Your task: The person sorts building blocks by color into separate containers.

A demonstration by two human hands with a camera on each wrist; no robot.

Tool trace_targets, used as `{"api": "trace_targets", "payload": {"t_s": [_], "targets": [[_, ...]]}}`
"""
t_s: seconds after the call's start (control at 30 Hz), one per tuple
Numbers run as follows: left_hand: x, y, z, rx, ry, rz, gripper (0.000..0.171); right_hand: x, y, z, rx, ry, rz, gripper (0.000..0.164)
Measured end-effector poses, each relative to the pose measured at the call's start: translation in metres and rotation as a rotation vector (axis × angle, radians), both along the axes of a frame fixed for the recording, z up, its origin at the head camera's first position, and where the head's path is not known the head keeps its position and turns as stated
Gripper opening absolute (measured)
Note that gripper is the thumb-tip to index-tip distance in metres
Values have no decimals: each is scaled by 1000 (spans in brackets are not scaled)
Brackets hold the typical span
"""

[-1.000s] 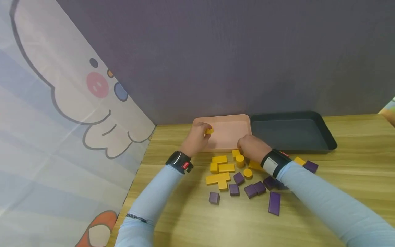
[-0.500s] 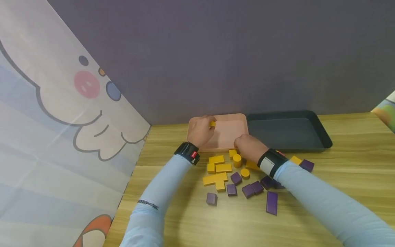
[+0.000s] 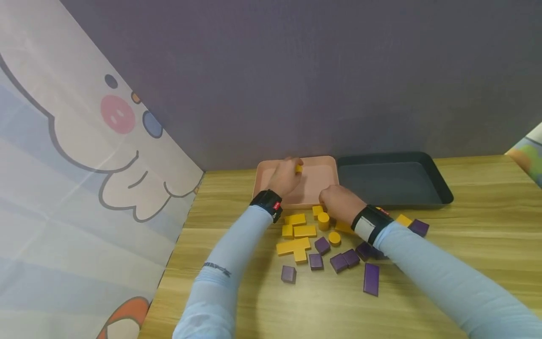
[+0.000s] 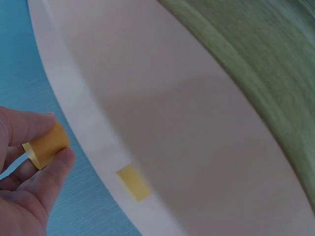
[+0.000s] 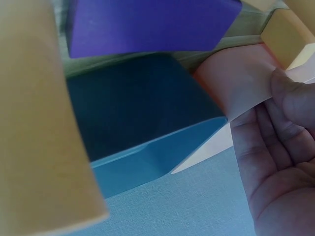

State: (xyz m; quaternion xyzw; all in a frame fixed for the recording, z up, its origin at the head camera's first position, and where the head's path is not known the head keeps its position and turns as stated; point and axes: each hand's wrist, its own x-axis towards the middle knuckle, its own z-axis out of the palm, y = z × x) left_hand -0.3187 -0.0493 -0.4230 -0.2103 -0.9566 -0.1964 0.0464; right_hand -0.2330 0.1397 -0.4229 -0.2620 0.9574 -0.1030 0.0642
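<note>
Wooden table [image 3: 338,310]: yellow block [image 4: 49,146] pinched between fingers [image 4: 53,173] of left hand [image 3: 285,179].

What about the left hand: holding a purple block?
No, the left wrist view shows the left hand pinching a yellow block.

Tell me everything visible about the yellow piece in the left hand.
The yellow piece looks like a short cylinder, perhaps painted wood, with a curved side and a paler flat end. The left hand pinches it between thumb and fingers, which hide part of it. In the head view it appears over the pink tray; no contact between them shows.
</note>
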Motion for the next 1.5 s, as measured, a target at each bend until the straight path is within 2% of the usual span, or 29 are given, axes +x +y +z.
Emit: {"api": "trace_targets", "payload": {"t_s": [0.6, 0.83, 0.97, 1.13, 1.5], "targets": [[-5, 15, -17, -87, -81, 39, 27, 2, 1, 0, 6, 6, -3, 13], [-8, 19, -27, -124, -64, 42, 26, 4, 0, 4, -7, -14, -11, 14], [-8, 19, -28, -125, -72, 48, 26, 4, -1, 3, -2, -35, -30, 11], [-6, 19, -26, -120, -117, 63, 28, 4, 0, 2, -12, -38, -26, 11], [-5, 19, -25, -116, -145, 78, 33, 3, 1, 1, -16, -46, -29, 8]]}}
